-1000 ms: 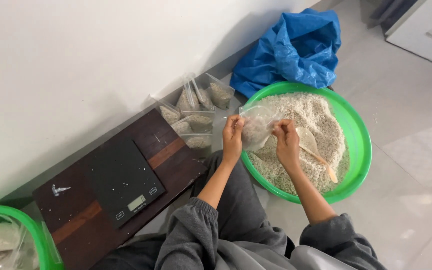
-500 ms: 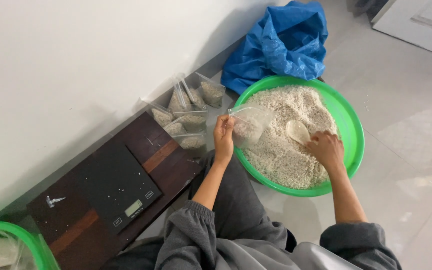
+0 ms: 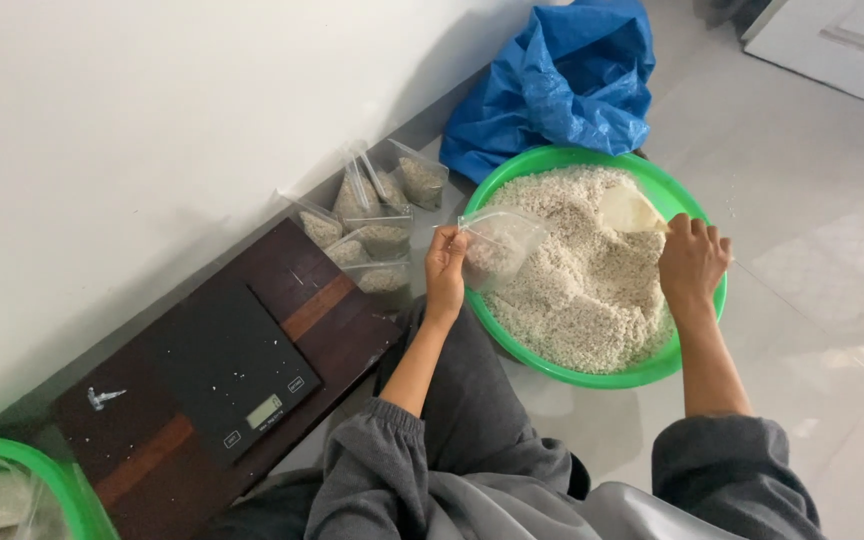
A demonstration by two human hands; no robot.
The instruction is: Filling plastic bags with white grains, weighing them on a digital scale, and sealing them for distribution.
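Observation:
My left hand (image 3: 445, 268) holds a clear plastic bag (image 3: 500, 243) open at its rim, with some white grain in the bottom. The bag hangs over the left side of a large green basin (image 3: 697, 310) heaped with white grain (image 3: 582, 270). My right hand (image 3: 692, 258) grips a pale scoop (image 3: 629, 210) that rests on the grain at the basin's far side. The scoop sits well to the right of the bag.
Several filled clear bags (image 3: 372, 215) lie against the white wall. A black digital scale (image 3: 222, 375) sits on a dark wooden board (image 3: 337, 320) to the left. A blue plastic sack (image 3: 562, 80) lies behind the basin. Another green basin (image 3: 22, 490) shows at bottom left.
My right hand has left the bag's mouth and moved right to the basin's far side with the scoop. The left hand still holds the bag.

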